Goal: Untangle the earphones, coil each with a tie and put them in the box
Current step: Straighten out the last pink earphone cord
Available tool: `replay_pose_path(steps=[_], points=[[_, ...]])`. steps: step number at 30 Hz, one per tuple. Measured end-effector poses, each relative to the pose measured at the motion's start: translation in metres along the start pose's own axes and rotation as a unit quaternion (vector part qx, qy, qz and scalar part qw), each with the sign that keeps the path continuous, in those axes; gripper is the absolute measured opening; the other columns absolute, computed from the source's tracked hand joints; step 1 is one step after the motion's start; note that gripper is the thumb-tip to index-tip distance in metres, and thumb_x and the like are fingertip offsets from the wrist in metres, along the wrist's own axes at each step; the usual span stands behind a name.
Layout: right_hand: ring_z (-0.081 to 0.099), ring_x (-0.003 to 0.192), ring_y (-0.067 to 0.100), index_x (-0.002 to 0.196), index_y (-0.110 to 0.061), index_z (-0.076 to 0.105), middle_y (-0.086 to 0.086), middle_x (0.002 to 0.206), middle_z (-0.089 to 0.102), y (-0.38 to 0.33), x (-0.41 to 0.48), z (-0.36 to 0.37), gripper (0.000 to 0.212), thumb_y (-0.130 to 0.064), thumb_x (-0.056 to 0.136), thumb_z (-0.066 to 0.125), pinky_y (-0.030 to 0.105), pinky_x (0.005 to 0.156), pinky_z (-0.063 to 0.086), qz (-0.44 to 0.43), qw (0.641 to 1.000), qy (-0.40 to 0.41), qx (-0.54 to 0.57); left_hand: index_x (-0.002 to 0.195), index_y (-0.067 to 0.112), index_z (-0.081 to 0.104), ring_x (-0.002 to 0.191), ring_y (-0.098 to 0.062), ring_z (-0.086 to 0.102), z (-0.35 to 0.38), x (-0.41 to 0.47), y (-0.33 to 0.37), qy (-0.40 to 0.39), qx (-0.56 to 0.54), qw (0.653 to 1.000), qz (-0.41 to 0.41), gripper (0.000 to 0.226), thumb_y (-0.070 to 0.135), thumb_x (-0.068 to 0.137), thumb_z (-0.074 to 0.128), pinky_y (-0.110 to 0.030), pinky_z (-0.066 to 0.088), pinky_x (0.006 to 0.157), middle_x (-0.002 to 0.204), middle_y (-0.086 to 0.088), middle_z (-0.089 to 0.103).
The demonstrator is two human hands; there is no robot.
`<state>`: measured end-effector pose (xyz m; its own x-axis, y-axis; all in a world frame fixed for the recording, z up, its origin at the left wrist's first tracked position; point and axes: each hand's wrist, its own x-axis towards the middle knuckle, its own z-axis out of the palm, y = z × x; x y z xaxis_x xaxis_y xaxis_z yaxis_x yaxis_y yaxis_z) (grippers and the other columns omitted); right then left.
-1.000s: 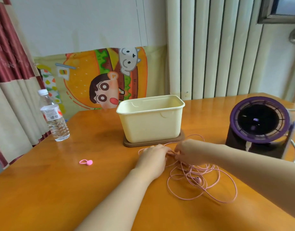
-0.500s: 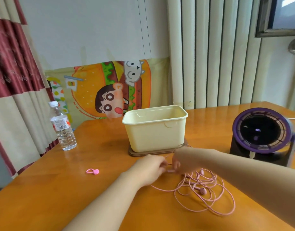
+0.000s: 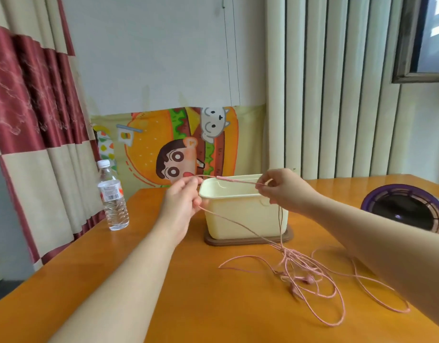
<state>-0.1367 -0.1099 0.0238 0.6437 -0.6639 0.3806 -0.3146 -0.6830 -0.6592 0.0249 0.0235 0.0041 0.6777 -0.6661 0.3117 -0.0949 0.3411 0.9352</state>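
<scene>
A stretch of the pink earphones is held taut and near level above the box, running left to right. One end is pinched by the left hand, the other by the right hand. From both hands, strands slope down to the tangle spread on the table.

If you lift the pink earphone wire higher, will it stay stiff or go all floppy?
Probably floppy: the pink earphone wire sags from the left hand and right hand into loose loops on the table. It looks thin and light, so lifting likely drags the tangle along.
</scene>
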Motion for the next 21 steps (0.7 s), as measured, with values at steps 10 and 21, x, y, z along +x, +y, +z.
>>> replay_pose_path(steps=[10, 21], points=[[0.059, 0.057, 0.015, 0.098, -0.009, 0.058, 0.006, 0.083, 0.062, 0.0, 0.014, 0.001, 0.036, -0.039, 0.101, 0.037, 0.022, 0.05, 0.042, 0.261, 0.828, 0.043, 0.495, 0.089, 0.023, 0.064, 0.07, -0.001, 0.052, -0.078, -0.002, 0.034, 0.117, 0.404, 0.888, 0.187, 0.005, 0.025, 0.091, 0.061, -0.02, 0.038, 0.059, 0.073, 0.015, 0.058], [0.065, 0.096, 0.025, 0.096, -0.002, 0.059, 0.016, 0.111, 0.065, -0.007, 0.005, 0.027, 0.022, -0.022, 0.098, 0.049, 0.033, 0.076, 0.055, 0.219, 0.76, 0.225, 0.569, 0.083, 0.008, 0.058, 0.037, -0.006, 0.027, -0.098, -0.013, 0.033, 0.117, -0.153, 0.978, -0.087, 0.055, 0.056, 0.095, 0.035, -0.019, 0.027, 0.042, 0.05, 0.004, 0.036]])
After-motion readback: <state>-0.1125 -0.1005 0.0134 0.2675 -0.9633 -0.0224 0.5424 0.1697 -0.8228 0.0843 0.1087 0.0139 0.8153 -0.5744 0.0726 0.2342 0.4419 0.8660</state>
